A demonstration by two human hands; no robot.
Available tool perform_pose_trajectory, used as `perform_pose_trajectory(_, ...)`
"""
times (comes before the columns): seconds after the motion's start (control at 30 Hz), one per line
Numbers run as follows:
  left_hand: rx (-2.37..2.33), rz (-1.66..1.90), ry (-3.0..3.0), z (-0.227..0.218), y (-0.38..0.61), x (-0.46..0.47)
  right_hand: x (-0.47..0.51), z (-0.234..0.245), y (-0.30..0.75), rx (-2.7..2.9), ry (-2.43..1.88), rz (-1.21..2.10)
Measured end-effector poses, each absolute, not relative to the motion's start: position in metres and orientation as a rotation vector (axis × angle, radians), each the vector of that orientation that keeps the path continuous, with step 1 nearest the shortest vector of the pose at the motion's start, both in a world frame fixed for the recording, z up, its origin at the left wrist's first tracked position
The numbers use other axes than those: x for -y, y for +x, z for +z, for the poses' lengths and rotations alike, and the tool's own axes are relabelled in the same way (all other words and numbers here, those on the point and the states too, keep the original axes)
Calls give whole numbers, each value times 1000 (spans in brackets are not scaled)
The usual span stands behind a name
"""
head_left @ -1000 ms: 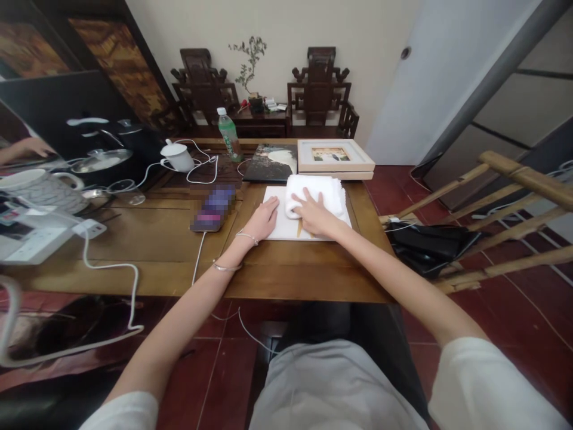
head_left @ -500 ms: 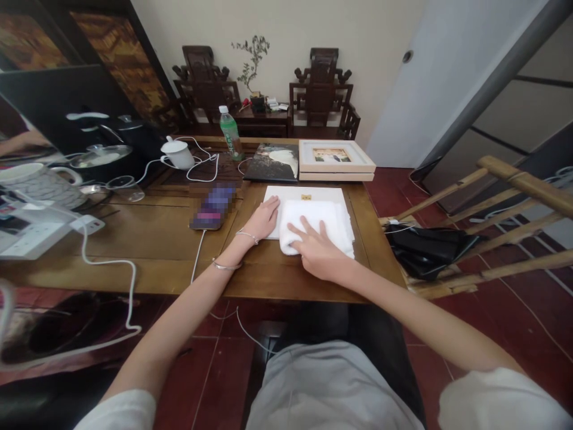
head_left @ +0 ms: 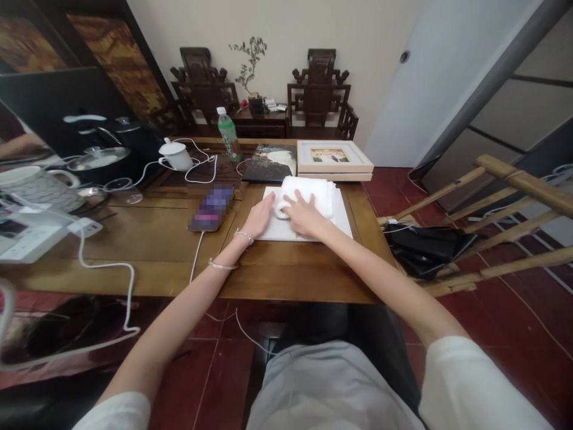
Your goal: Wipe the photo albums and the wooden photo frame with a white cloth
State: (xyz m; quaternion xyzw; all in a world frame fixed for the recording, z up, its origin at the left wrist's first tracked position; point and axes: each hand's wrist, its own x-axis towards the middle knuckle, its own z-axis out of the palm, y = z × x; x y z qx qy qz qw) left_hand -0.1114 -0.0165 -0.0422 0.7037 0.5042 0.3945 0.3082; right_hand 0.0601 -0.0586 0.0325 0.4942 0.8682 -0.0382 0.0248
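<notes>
In the head view, 1 white cloth point(head_left: 321, 190) is pressed under the right grip point(head_left: 304, 216), fingers spread, onto 1 board point(head_left: 275, 230) on the desk point(head_left: 286, 272); the board's left edge is covered by the left grip point(head_left: 261, 217), fingers together. The cloth is judged light, soft, best held by its fold; the board, stiff. Beyond, 1 bottle point(head_left: 230, 142) and 2 chairs point(head_left: 203, 94) are counted.

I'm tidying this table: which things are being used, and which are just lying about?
In use: folded white cloth under the right hand; flat white rectangular panel beneath it, left hand at its edge.

Lying about: green plastic bottle; white lidded cup; pale wooden picture frame.
</notes>
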Motion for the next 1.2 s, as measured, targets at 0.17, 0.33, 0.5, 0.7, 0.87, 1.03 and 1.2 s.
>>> perform_pose_trajectory(0.17,-1168,1370,1518,-39,-112,11,90,32,45,-2861,1127,-24)
perform_pose_trajectory(0.33,-1259,1379,1618,-39,-112,15,132,46,55,-2917,954,-111)
perform_pose_trajectory(0.5,-1405,1212,2061,-39,-109,25,124,53,72,-2892,1165,-84)
perform_pose_trajectory(0.7,-1364,966,2372,-37,-110,28,63,56,73,-2785,1581,-76)
perform_pose_trajectory(0.87,-1404,924,2412,-35,-110,29,22,69,49,-2839,1583,-144)
perform_pose_trajectory(1.03,-1451,867,2419,-36,-111,27,-5,77,23,-2877,1359,-162)
perform_pose_trajectory(1.2,-1460,835,2416,-39,-112,24,-15,84,36,-2821,1434,-141)
